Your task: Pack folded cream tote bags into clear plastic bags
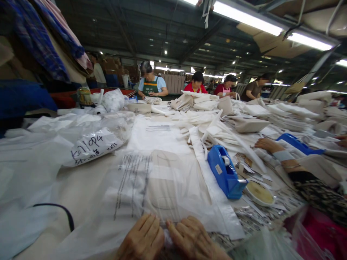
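Observation:
A frosted plastic bag (130,191) with lines of black print lies flat in front of me. Inside it shows a beige item (162,189) with a strap-like outline, perhaps a handbag. At the bag's near edge, my left hand (143,236) has its fingers together and curled over the plastic. My right hand (191,236) is close beside it, bent over the same edge in the same way. Both thumbs are mostly hidden. Under and beyond the bag lie more white plastic bags (157,135).
A blue tape dispenser (223,173) and a round yellowish dish (259,192) stand to the right. A neighbour's hand (268,145) rests near another blue dispenser (298,143). At left lies a marked plastic bundle (94,146). Several people work across the table behind piles of beige bags (249,124).

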{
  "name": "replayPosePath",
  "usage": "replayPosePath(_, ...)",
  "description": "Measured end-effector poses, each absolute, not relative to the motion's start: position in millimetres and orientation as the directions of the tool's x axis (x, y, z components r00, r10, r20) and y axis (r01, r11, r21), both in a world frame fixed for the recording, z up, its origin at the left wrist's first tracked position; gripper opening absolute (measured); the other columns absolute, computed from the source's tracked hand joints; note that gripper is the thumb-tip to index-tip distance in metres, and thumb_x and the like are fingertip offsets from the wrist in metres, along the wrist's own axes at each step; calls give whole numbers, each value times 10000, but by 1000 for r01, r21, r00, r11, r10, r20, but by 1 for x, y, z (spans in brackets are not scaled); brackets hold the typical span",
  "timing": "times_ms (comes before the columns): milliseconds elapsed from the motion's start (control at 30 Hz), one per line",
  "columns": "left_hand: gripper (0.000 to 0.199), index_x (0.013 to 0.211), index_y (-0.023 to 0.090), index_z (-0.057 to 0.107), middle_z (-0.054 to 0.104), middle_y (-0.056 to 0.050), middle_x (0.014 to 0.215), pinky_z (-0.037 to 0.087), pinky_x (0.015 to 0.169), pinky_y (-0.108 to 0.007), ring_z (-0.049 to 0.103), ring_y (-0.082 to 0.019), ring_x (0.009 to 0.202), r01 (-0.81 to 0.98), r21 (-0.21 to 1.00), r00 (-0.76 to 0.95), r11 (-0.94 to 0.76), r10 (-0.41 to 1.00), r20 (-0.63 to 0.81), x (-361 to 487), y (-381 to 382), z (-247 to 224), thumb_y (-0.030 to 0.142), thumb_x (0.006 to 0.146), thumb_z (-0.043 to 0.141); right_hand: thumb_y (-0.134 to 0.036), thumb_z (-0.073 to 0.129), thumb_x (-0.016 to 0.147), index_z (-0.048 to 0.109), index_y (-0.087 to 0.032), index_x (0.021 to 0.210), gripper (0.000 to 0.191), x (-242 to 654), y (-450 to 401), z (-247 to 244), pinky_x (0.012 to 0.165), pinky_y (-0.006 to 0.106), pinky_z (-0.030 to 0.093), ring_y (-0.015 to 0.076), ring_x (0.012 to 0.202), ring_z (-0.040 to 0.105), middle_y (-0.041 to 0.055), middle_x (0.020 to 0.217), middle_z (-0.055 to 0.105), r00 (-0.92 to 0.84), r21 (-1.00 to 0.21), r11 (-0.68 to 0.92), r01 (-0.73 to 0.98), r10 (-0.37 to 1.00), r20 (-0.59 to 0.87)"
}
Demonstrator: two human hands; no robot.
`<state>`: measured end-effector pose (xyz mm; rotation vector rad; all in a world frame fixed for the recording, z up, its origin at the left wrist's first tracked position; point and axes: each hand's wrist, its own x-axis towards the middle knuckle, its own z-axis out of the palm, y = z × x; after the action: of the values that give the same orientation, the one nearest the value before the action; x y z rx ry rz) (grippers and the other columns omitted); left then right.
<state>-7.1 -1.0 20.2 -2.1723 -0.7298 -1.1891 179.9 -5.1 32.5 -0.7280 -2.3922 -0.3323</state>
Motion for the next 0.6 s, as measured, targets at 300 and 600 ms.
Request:
replayPosePath(300, 320, 777, 141, 611, 713, -89, 859, 526, 810, -286, 674, -187, 829, 567, -281, 716, -774, 294, 633, -20, -3, 51, 0, 838, 330, -497, 509, 835, 638, -164, 878, 360, 254, 39, 61, 689, 353, 451, 227, 748, 615, 92, 830, 658, 148, -739, -38, 673, 985, 85)
replayPosePath(600, 396, 576, 184, 503, 710, -60, 783, 430, 984, -269, 658, -133, 870, 663, -157, 424, -732, 194, 885, 2, 11, 7, 39, 861, 269, -412, 597, 699, 511, -157, 985, 392, 259, 74, 39, 516, 271, 433, 145, 496, 533, -69, 540, 498, 194, -894, -8, 448, 977, 89)
